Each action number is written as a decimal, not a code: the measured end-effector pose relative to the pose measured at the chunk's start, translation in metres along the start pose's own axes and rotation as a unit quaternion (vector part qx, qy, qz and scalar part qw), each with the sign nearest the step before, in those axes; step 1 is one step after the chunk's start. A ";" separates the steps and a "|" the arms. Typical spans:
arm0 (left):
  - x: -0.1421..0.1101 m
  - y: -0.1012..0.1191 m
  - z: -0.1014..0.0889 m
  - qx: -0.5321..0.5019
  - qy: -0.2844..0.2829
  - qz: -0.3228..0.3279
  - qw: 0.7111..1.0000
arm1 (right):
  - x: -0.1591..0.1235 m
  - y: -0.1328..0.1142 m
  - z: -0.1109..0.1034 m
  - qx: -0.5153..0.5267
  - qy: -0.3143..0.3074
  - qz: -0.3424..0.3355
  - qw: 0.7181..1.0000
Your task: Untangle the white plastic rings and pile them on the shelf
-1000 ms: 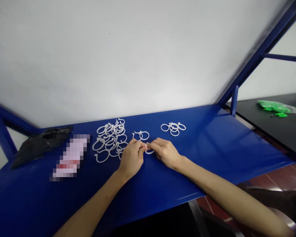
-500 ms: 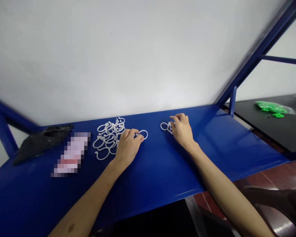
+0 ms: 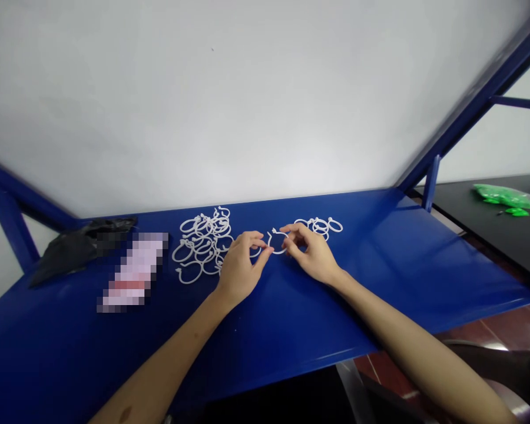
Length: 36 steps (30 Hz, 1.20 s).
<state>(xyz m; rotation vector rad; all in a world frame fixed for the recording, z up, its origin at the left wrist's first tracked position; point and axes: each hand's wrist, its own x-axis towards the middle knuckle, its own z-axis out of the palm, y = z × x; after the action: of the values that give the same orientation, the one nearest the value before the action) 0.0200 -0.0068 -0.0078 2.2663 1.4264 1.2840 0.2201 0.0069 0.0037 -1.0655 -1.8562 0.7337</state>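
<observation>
An opened white shower curtain ring (image 3: 279, 252) is held between my two hands, just above the table, its two knobbed ends apart. My right hand (image 3: 311, 250) pinches its right side. Thumb and fingertips of my left hand (image 3: 242, 262) close on its left side. Part of another white ring (image 3: 255, 253) shows under my left fingers; whether they grip it I cannot tell. Left of that hand lies a loose pile of white curtain rings (image 3: 203, 235). A smaller group of rings (image 3: 320, 226) lies behind my right hand.
The blue table (image 3: 291, 330) meets a white wall (image 3: 265, 106) at the back. A black plastic bag (image 3: 70, 253) and a blurred pinkish packet (image 3: 135, 268) lie at the left. On a dark table (image 3: 477, 224) at the right rests a bag of green pieces (image 3: 503, 195).
My right hand has come left from the smaller group to the ring at my left hand. That ring now shows opened between both hands. The view has shifted slightly.
</observation>
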 end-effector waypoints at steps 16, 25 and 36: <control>0.004 0.010 -0.014 -0.074 -0.064 -0.102 0.990 | -0.010 -0.008 0.006 -0.055 -0.029 -0.133 0.989; -0.001 0.002 -0.009 0.005 -0.063 0.025 0.998 | -0.011 -0.004 0.008 -0.134 -0.096 -0.154 0.974; -0.001 -0.027 -0.007 0.246 -0.072 0.078 0.964 | 0.013 0.020 -0.039 -0.354 0.114 0.020 0.928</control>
<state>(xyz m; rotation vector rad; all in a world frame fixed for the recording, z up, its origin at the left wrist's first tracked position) -0.0029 0.0047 -0.0183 2.7674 1.6877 0.8405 0.2589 0.0307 0.0112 -1.5598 -1.9318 -0.0802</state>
